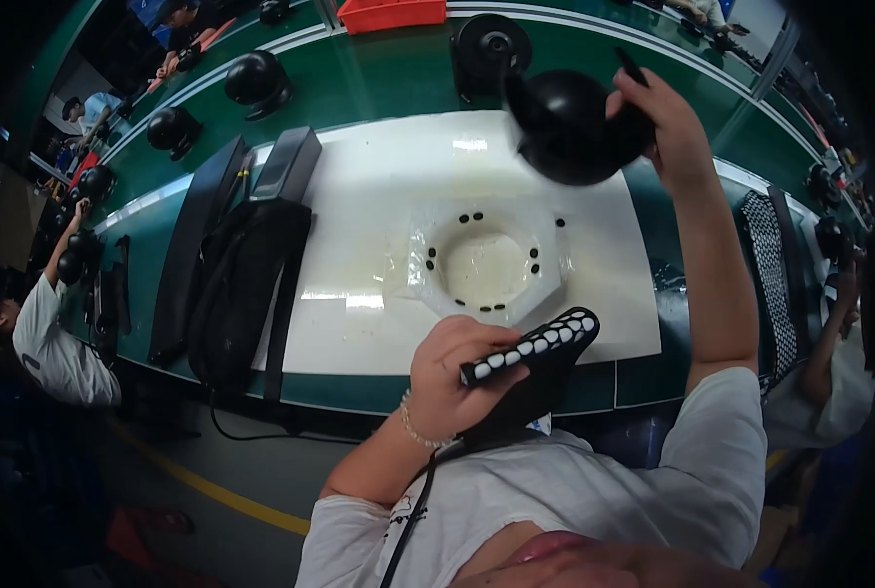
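My right hand (668,127) is raised over the far right of the white board (359,196), gripping a black dome-shaped housing (570,122) by a bracket-like part on its side. Close to my chest, my left hand (447,377) is closed around a black perforated strip (535,345) with rows of white ovals on its upper face. What lies under that strip is partly hidden. Between the hands, a whitish octagonal ring (543,292) wrapped in clear film rests on the board. Several small black pads (534,268) sit around its opening.
Black cloth-like covers (242,274) and a grey box (287,165) lie along the board's left edge. More domed housings (257,80) stand on the green bench (388,78), below a red bin (390,12). A patterned strip (771,279) is at the right. Co-workers sit on both sides.
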Available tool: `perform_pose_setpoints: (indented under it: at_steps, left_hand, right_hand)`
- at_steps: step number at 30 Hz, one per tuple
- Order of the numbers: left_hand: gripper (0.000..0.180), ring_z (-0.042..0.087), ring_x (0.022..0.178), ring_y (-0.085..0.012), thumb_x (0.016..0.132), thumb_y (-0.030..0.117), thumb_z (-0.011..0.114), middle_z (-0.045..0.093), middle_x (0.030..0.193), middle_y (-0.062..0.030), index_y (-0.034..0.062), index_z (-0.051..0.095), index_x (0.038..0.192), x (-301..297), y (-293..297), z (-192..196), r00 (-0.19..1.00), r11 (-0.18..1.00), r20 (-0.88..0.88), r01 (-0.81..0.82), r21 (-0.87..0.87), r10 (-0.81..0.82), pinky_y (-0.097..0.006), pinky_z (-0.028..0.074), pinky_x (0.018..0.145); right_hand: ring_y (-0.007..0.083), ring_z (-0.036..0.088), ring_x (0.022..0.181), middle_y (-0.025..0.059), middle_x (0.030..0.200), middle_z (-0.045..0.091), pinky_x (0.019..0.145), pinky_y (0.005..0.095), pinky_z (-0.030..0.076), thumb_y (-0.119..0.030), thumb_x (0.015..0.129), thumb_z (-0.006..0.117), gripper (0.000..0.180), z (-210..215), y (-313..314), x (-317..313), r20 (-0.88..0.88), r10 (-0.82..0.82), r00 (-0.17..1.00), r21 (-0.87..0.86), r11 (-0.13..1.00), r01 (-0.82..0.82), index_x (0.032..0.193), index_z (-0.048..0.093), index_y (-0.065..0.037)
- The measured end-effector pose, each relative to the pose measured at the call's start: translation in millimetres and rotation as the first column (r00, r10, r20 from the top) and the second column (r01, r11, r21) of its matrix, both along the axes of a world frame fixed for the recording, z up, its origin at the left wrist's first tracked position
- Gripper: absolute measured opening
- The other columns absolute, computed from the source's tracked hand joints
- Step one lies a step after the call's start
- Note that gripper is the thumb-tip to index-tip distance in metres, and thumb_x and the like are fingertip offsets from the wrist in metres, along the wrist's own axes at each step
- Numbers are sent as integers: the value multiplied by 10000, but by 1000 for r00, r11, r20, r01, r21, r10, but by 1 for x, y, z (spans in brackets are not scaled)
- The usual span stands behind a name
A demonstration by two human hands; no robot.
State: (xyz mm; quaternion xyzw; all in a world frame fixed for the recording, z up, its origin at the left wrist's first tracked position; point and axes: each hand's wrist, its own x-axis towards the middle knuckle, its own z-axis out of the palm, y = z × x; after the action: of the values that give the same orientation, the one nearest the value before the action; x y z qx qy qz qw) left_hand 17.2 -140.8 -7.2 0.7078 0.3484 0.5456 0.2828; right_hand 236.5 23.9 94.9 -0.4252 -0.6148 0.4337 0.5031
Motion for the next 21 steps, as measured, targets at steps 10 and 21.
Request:
perform_pose_setpoints:
  at_steps: [10,21]
  left_hand:
    - [171,574,629,-177,683,27,705,605,781,-97,-25,592,801,2,-4,-7,980,991,198,-2,-133,29,-249,445,578]
    - [174,555,617,-119,715,71,702,596,736,-69,-24,582,796,1,-9,-11,958,983,285,20,-182,34,-221,430,556]
  right_hand:
    - [13,437,500,-16,695,551,391,135,278,-270,894,468,220,-31,-65,-42,-151,311,938,-320,883,-344,983,465,-68]
    - [209,526,835,76,952,517,733,315,404,-185,618,785,543,-73,-112,-6,343,220,913,665,630,-401,1045,472,-67]
